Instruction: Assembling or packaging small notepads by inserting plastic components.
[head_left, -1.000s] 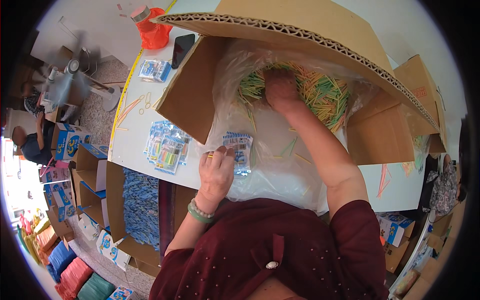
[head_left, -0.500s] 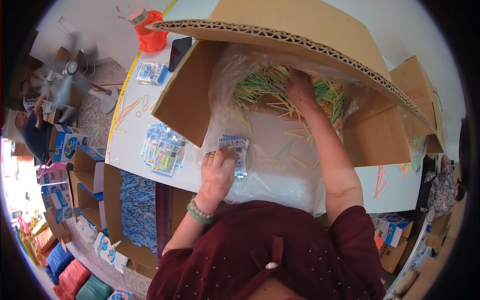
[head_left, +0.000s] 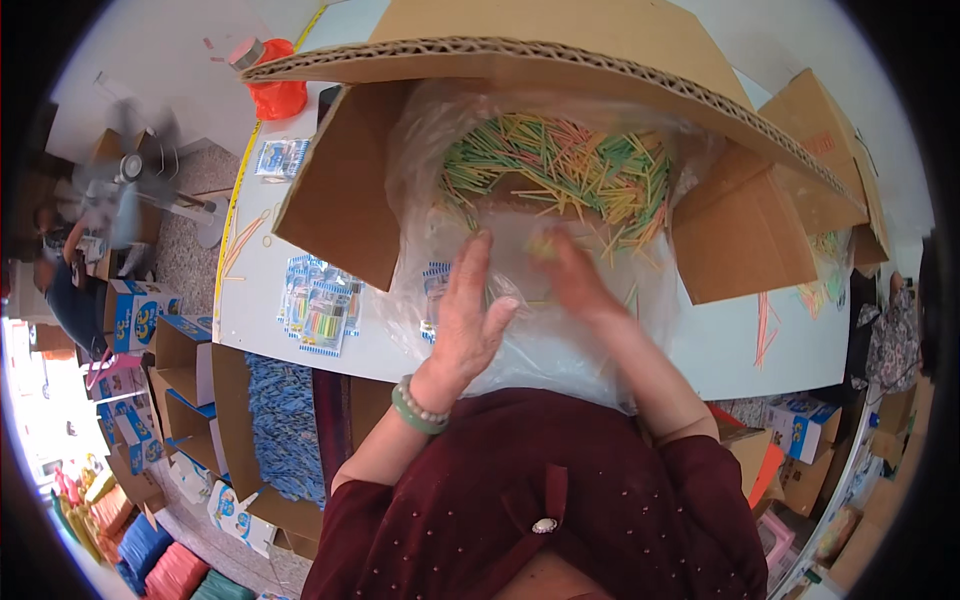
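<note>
Sleeves of a dark red top at the near edge, bead bracelet [head_left: 418, 408] on the left wrist. Left hand [head_left: 468, 318] flat, fingers [head_left: 478, 262] straight and close together, palm turned toward the right hand; holds nothing that I can see, though a small blue-edged packet [head_left: 436, 290] sits just behind those fingers on the clear plastic sheet [head_left: 545, 350]. Right hand [head_left: 572, 280] motion-blurred, fingers curled narrow around a small bunch of sticks [head_left: 543, 245], yellowish-green; exact grip hard to tell through the blur. Both hands lie on the sheet, close together, the bunch between them near the fingertips.

Beyond the fingertips: big heap of coloured sticks [head_left: 560, 165], green, yellow, pink, orange, in the plastic liner inside the cardboard box [head_left: 340, 190], which lies on its side with flaps open; a few loose sticks spilled on the sheet just ahead of the right fingers. Left of the left fingers, well apart: stack of filled packets [head_left: 320, 315] on the white table [head_left: 760, 350], one more packet [head_left: 280, 157] farther out, red bag [head_left: 278, 95] at the far corner.

Judgement on progress: early to middle. Several packets look finished and set aside, one bunch is being gathered now, and the heap in the box looks barely reduced, so most of the sticks remain to be portioned and packed
</note>
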